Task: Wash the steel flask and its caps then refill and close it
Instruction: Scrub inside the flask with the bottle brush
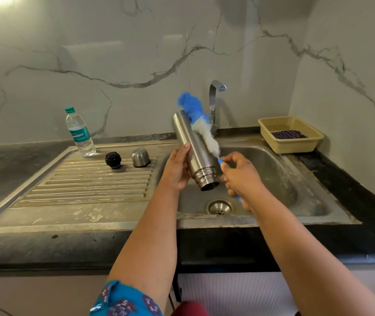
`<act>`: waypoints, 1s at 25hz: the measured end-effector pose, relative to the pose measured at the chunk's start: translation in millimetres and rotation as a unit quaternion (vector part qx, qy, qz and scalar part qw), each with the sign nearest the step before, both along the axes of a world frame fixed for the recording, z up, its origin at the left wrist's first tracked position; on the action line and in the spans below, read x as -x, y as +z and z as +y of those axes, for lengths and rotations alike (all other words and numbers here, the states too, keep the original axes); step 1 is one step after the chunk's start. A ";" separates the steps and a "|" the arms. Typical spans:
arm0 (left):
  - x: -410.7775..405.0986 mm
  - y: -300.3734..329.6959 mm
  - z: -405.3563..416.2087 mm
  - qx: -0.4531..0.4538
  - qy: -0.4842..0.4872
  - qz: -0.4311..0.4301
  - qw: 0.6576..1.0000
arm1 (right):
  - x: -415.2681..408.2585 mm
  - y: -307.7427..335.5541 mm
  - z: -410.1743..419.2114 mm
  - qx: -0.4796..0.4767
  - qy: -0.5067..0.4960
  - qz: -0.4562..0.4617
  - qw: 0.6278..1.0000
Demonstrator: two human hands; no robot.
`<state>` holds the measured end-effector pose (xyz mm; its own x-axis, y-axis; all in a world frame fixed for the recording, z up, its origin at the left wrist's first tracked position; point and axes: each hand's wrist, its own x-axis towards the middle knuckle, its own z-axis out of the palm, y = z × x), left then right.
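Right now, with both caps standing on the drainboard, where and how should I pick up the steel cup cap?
Grip the steel cup cap by its straight lower wall, coming from above with thumb and fingers on the near and far sides. It stands open end down, its rounded top likely slippery. The black inner cap stands just left of it, apart from it, so avoid pinching left to right.

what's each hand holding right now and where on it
The left hand grips the steel flask around its lower body, near the threaded open mouth. The right hand holds the bottle brush by its blue handle.
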<state>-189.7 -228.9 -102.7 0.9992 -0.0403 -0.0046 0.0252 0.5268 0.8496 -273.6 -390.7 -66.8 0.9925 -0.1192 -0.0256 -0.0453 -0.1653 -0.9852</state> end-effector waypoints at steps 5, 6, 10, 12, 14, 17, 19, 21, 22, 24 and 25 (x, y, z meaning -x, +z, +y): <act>-4.2 0.1 7.8 0.023 -0.014 0.000 1.000 | 54.0 -27.9 -11.1 0.000 0.018 0.042 0.999; -2.9 1.5 5.2 0.012 -0.030 -0.002 0.999 | 44.6 -22.0 -11.7 -0.014 0.009 0.033 0.999; 0.4 3.7 3.0 0.019 -0.044 -0.017 0.999 | 5.3 10.3 -10.2 -0.038 -0.004 0.004 0.999; -6.1 0.3 12.3 0.049 -0.029 -0.031 0.998 | 12.8 1.5 -8.4 -0.017 0.009 0.011 1.000; -11.1 -1.8 19.3 0.065 -0.019 -0.023 0.997 | 36.5 -14.8 -9.6 -0.011 0.023 0.045 0.999; -11.7 -3.0 17.1 0.041 -0.039 -0.021 0.998 | 42.7 -15.3 -11.9 -0.046 0.034 0.083 0.995; -9.4 -2.3 14.0 0.008 -0.053 -0.029 0.998 | 23.3 1.4 -9.7 -0.029 0.022 0.054 0.998; -7.0 -0.7 12.4 -0.012 -0.053 -0.030 0.998 | 6.9 17.0 -3.7 -0.016 0.008 0.019 1.000; -6.1 -0.2 12.2 -0.010 -0.042 -0.027 0.999 | 5.3 18.9 -0.5 -0.017 0.011 0.010 1.000; -8.5 -1.1 14.1 0.016 0.000 -0.013 1.000 | 17.6 7.1 0.8 -0.014 0.031 0.012 0.999; -11.7 -2.4 17.7 0.039 0.018 -0.006 0.999 | 30.9 -4.1 0.6 -0.007 0.039 0.025 0.999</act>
